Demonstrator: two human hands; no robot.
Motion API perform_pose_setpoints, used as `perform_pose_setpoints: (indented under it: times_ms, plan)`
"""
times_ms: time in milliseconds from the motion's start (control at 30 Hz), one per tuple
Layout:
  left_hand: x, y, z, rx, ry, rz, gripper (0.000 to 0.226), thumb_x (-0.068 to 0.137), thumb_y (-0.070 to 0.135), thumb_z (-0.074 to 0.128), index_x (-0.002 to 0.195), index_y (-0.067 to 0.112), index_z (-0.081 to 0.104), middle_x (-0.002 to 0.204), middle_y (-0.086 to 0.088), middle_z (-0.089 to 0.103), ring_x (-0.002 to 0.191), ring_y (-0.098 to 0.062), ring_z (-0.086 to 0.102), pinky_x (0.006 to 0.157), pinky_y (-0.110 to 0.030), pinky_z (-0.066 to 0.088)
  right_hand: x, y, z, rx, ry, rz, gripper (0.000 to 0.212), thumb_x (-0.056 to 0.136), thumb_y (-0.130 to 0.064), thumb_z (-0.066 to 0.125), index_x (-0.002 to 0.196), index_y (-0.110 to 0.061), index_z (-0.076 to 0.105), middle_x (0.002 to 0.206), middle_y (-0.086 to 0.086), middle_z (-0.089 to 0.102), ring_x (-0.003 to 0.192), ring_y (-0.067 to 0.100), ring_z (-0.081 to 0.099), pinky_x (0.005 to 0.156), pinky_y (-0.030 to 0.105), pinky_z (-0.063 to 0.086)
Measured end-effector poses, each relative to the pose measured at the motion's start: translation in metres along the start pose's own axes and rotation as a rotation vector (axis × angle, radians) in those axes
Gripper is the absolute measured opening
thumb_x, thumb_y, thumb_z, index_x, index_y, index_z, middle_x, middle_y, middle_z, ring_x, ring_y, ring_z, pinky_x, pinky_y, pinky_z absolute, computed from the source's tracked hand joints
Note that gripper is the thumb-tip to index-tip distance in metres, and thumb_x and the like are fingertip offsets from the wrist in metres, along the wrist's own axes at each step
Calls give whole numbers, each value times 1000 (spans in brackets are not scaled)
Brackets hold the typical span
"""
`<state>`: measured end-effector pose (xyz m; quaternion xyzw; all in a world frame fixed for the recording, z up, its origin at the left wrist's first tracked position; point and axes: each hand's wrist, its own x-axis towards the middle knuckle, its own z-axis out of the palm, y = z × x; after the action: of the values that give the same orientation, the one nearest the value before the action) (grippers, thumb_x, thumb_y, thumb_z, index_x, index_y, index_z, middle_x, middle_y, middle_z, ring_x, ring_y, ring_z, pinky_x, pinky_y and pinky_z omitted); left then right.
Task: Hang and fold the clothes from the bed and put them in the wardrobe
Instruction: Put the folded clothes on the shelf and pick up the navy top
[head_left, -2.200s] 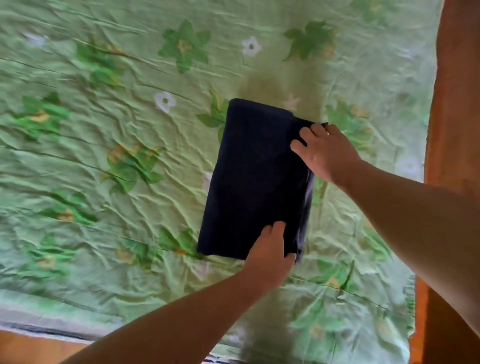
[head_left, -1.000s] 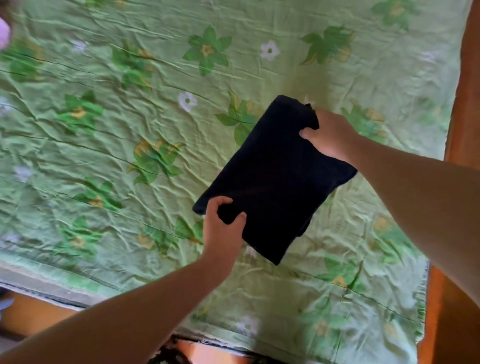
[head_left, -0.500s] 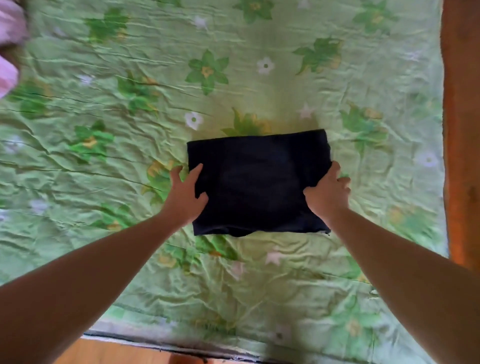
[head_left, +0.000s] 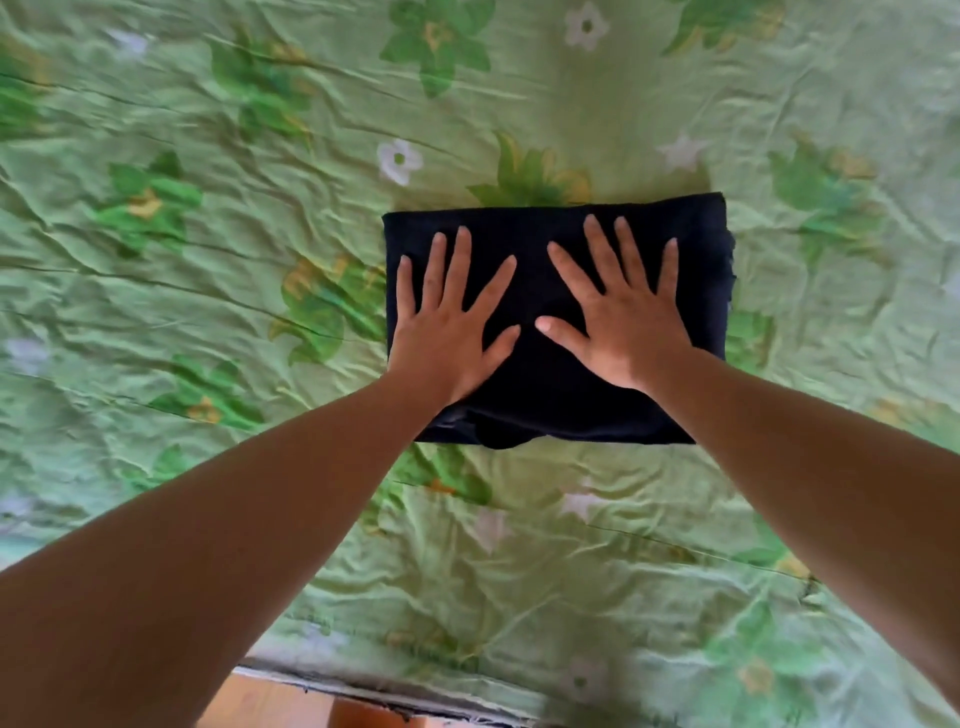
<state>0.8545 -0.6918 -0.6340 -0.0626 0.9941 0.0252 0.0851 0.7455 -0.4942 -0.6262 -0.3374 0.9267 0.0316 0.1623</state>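
Bedsheet (head_left: 156, 322), pale green and printed with darker green leaves, yellow-centred blooms and small white flowers, fills almost the whole view and is creased all over. Two bare forearms reach in from the near corners and cover much of the near sheet; the left forearm (head_left: 234, 519) also hides the near left corner of the garment. That folded dark navy garment (head_left: 701, 244) lies on the sheet a little right of centre, as a neat rectangle with its long side running left to right. Its near edge shows loose layers, possibly a hem, though the dark cloth gives little detail.

Both hands lie flat on top of it, palms down, fingers straight and spread, gripping nothing. The left hand (head_left: 447, 338) rests on the left half, the right hand (head_left: 623, 322) on the right half, thumbs nearly meeting. At the near edge, a strip of orange-brown floor (head_left: 270, 701) shows below the sheet's border.
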Motion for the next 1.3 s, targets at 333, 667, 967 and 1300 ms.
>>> perform_pose_setpoints:
  times_ms: [333, 667, 967, 1300]
  plan:
    - [-60, -6, -11, -311, -66, -176, 70, 99, 60, 40, 159, 40, 10, 166, -8, -18, 153, -25, -16, 123, -52, 5, -40, 39, -9, 175, 20, 185, 72, 99, -70, 24, 161, -36, 7, 169, 11, -9, 155, 31, -11, 124, 55, -2]
    - [-38, -27, -70, -1336, -92, -627, 49, 94, 8, 63, 130, 40, 55, 119, 2, 60, 102, -17, 65, 74, -27, 59, -71, 56, -52, 1451, 67, 633, 64, 88, -2, 73, 129, -40, 42, 115, 3, 62, 101, 27, 68, 82, 48, 60]
    - [-26, -12, -121, -535, -248, -314, 63, 86, 17, 71, 144, 21, 47, 131, -11, 50, 118, -29, 54, 97, -34, 44, -64, 40, -94, 636, -195, 261, 64, 92, -12, 60, 151, -27, 41, 136, 17, 49, 98, 28, 62, 76, 34, 54]
    - [-47, 9, -314, -248, -301, -73, 56, 81, 25, 72, 133, 23, 50, 112, -4, 52, 103, -27, 59, 85, -38, 52, -153, 6, -287, 360, -164, 313, 43, 86, -12, 60, 129, -16, 55, 119, 10, 50, 99, 30, 60, 86, 44, 56]
